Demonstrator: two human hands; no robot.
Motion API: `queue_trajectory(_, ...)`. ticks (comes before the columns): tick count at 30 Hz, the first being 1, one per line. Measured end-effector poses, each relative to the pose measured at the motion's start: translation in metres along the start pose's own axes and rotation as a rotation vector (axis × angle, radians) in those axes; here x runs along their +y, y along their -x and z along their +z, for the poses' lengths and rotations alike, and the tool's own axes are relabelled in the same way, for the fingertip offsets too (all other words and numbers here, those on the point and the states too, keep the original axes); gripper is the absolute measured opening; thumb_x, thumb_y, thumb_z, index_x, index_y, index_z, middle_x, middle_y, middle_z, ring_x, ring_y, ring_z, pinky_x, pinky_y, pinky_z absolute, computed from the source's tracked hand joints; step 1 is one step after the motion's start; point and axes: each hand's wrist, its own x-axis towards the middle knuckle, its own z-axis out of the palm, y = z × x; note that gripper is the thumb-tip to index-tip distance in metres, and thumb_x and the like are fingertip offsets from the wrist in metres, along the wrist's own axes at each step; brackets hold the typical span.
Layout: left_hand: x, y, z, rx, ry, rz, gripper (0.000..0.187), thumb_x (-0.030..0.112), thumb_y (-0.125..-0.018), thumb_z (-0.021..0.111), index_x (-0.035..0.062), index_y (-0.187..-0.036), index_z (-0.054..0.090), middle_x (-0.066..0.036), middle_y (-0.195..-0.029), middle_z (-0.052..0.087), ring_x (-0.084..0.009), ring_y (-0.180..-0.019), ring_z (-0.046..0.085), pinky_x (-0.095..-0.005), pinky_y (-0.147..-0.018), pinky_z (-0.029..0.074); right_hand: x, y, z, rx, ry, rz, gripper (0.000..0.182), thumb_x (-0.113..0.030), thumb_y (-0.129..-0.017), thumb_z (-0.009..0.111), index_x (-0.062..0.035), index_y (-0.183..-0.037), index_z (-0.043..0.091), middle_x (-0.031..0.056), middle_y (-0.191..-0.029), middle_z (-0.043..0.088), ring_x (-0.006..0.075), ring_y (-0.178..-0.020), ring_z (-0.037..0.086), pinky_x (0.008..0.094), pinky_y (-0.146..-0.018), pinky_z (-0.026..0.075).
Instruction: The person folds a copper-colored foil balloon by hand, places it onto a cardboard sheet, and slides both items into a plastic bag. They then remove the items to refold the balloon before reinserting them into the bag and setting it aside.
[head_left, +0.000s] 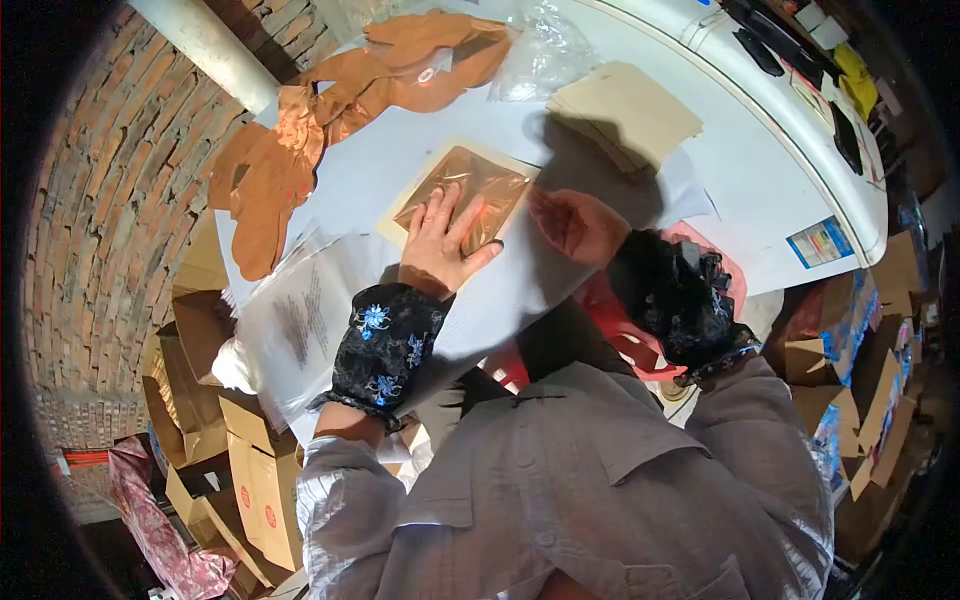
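A cream card with a shiny copper-brown sheet (478,180) lies tilted on the white table. My left hand (440,238) rests on its lower left part, palm down with the fingers spread. Beside the card's right edge is my right hand (578,228), its fingers curled together in shadow; whether anything small is between them cannot be made out. A stack of cream cards (640,110) lies further back to the right. Clear plastic sleeves (300,325) are at the table's left edge, near my left forearm.
Copper-brown cut-out sheets (345,100) spread along the back left. Clear plastic bags (545,50) lie behind the cards. A white rounded appliance (800,130) borders the right side. Cardboard boxes (255,480) stand at lower left, beside a brick wall (100,240). A red stool (625,335) is below the table edge.
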Motion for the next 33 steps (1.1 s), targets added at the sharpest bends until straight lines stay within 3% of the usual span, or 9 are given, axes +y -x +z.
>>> queue_trajectory(2, 0.001, 0.0, 0.0, -0.001, -0.005, -0.007, 0.076, 0.059, -0.088, 0.058, 0.0225, -0.151, 0.035, -0.017, -0.156, 0.027, -0.0372, -0.145, 0.023, -0.0516, -0.116, 0.019, 0.001, -0.006, 0.0, -0.008, 0.262, -0.083, 0.027, -0.025, -0.096, 0.059, -0.0014, -0.108, 0.064, 0.0077, -0.092, 0.07, 0.0149, -0.077, 0.066, 0.0264, -0.072, 0.055)
queue_trajectory(5, -0.002, 0.0, 0.003, 0.025, 0.018, 0.002, 0.076, 0.058, -0.087, 0.059, 0.0224, -0.15, 0.035, -0.017, -0.156, 0.028, -0.0372, -0.145, 0.023, -0.0509, -0.116, 0.02, -0.007, -0.006, 0.023, 0.102, 1.335, -0.29, 0.024, -0.029, -0.096, 0.06, -0.006, -0.104, 0.065, 0.0007, -0.089, 0.065, 0.0093, -0.077, 0.061, 0.0239, -0.071, 0.052)
queue_trajectory(8, -0.01, 0.0, 0.012, 0.077, 0.12, 0.063, 0.077, 0.061, -0.085, 0.059, 0.023, -0.149, 0.037, -0.017, -0.156, 0.028, -0.0391, -0.145, 0.022, -0.0547, -0.117, 0.018, 0.008, -0.019, 0.024, -0.111, 1.1, -0.435, 0.038, -0.035, -0.095, 0.061, -0.0041, -0.116, 0.061, 0.0041, -0.095, 0.065, 0.0091, -0.08, 0.059, 0.0265, -0.071, 0.051)
queue_trajectory(11, -0.008, 0.002, 0.012, 0.021, 0.078, -0.027, 0.08, 0.065, -0.087, 0.054, 0.0265, -0.153, 0.029, -0.018, -0.158, 0.023, -0.0379, -0.147, 0.016, -0.0527, -0.119, 0.015, 0.031, -0.011, 0.055, -0.011, 0.813, -0.381, 0.038, -0.032, -0.094, 0.063, -0.0043, -0.119, 0.058, 0.002, -0.1, 0.063, 0.0096, -0.081, 0.058, 0.0267, -0.07, 0.051)
queue_trajectory(16, -0.005, 0.001, 0.009, 0.023, 0.134, -0.046, 0.081, 0.064, -0.088, 0.053, 0.0256, -0.153, 0.026, -0.016, -0.158, 0.023, -0.0355, -0.148, 0.016, -0.0506, -0.119, 0.013, 0.042, -0.023, 0.051, 0.163, 0.861, -0.371, 0.031, -0.023, -0.091, 0.065, -0.004, -0.116, 0.059, 0.0028, -0.101, 0.063, 0.0099, -0.082, 0.059, 0.0263, -0.069, 0.05)
queue_trajectory(19, -0.003, 0.0, 0.007, -0.012, 0.085, -0.062, 0.084, 0.063, -0.088, 0.054, 0.0236, -0.155, 0.021, -0.016, -0.158, 0.022, -0.0354, -0.147, 0.017, -0.0508, -0.119, 0.014, 0.053, -0.033, 0.043, 0.096, 0.677, -0.382, 0.036, -0.02, -0.088, 0.066, 0.0001, -0.117, 0.059, 0.0073, -0.103, 0.064, 0.0147, -0.086, 0.06, 0.0306, -0.075, 0.05)
queue_trajectory(25, -0.004, 0.002, 0.008, 0.054, 0.103, -0.051, 0.085, 0.06, -0.087, 0.057, 0.0211, -0.154, 0.021, -0.016, -0.158, 0.022, -0.0372, -0.146, 0.022, -0.05, -0.118, 0.017, 0.063, -0.03, 0.054, 0.086, 0.859, -0.55, 0.035, -0.014, -0.089, 0.062, 0.0013, -0.12, 0.057, 0.0095, -0.11, 0.064, 0.0186, -0.091, 0.062, 0.0338, -0.082, 0.049)
queue_trajectory(28, -0.005, 0.002, 0.008, 0.087, 0.098, -0.039, 0.085, 0.056, -0.087, 0.059, 0.0208, -0.154, 0.022, -0.016, -0.158, 0.022, -0.0377, -0.145, 0.023, -0.0502, -0.118, 0.018, 0.064, -0.037, 0.053, 0.061, 0.755, -0.575, 0.034, -0.011, -0.09, 0.061, -0.0005, -0.121, 0.057, 0.009, -0.109, 0.064, 0.0178, -0.09, 0.062, 0.0327, -0.079, 0.05)
queue_trajectory(33, -0.004, 0.002, 0.008, 0.073, 0.068, -0.029, 0.082, 0.054, -0.086, 0.061, 0.0244, -0.153, 0.025, -0.016, -0.157, 0.023, -0.0383, -0.145, 0.023, -0.0514, -0.118, 0.019, 0.056, -0.025, 0.062, 0.102, 0.509, -0.364, 0.03, -0.011, -0.089, 0.061, -0.004, -0.118, 0.057, 0.007, -0.104, 0.064, 0.0175, -0.087, 0.063, 0.0298, -0.065, 0.054)
